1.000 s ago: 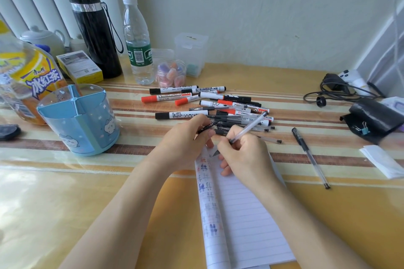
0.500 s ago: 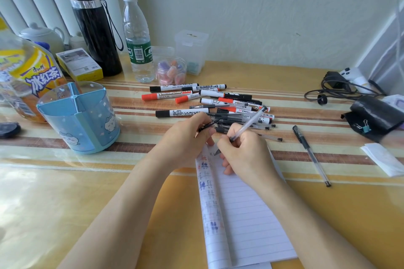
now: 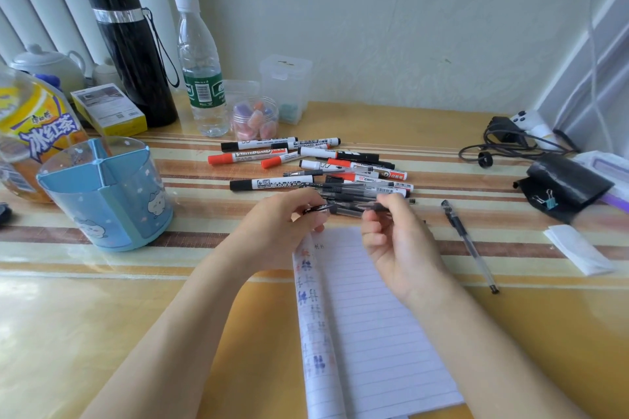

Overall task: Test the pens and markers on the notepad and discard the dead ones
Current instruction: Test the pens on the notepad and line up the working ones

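A lined notepad lies in front of me, with coloured test scribbles down its folded left margin and a small fresh mark near the top. Above its top edge my right hand pinches a clear gel pen held level, its tip pointing left. That tip points at a black pen cap pinched in my left hand. Behind the hands lies a pile of whiteboard markers and gel pens. One capped gel pen lies alone to the right.
A blue divided pen holder stands at the left, beside an iced-tea bottle. A black flask, a water bottle and small plastic jars line the back. A black pouch, cables and a folded tissue sit at the right.
My right hand has lifted the pen off the notepad and turned it from writing slant to level, with its tip near the cap in my left hand. A small mark now shows on the page.
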